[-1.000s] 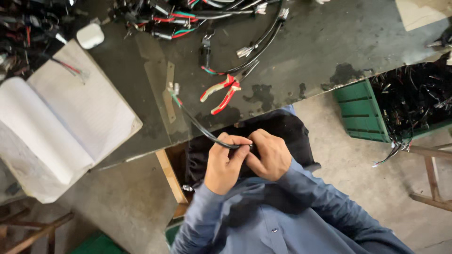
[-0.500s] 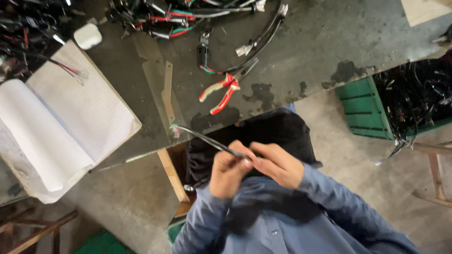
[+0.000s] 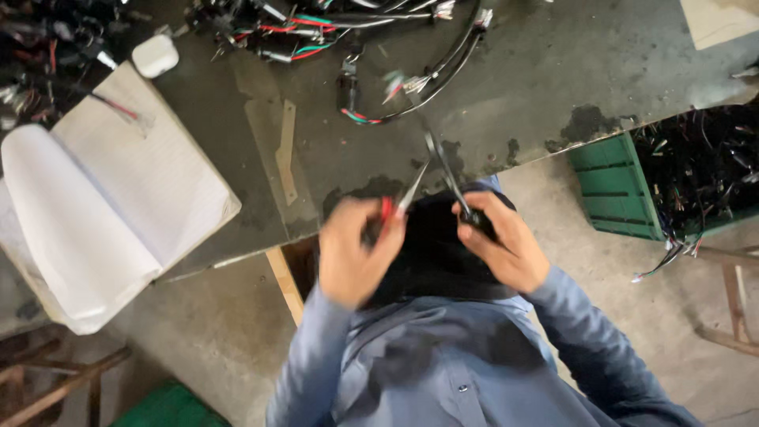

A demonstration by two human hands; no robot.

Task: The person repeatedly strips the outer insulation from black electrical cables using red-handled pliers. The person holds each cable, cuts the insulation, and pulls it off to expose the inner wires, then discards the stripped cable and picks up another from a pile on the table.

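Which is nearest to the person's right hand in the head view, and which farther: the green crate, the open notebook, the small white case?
From the right hand:
1. Green crate, on the floor to its right.
2. Open notebook, across the table, far left.
3. Small white case, far upper left, near the wires; farthest.

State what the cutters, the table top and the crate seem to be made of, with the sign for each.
Cutters: probably steel blades, pale and shiny, with red grips that look like plastic or rubber; motion blur leaves this open. Table top: dark, dull and stained, with worn patches at the edge; possibly painted board or metal. Crate: likely moulded plastic, even green with ribbed walls.
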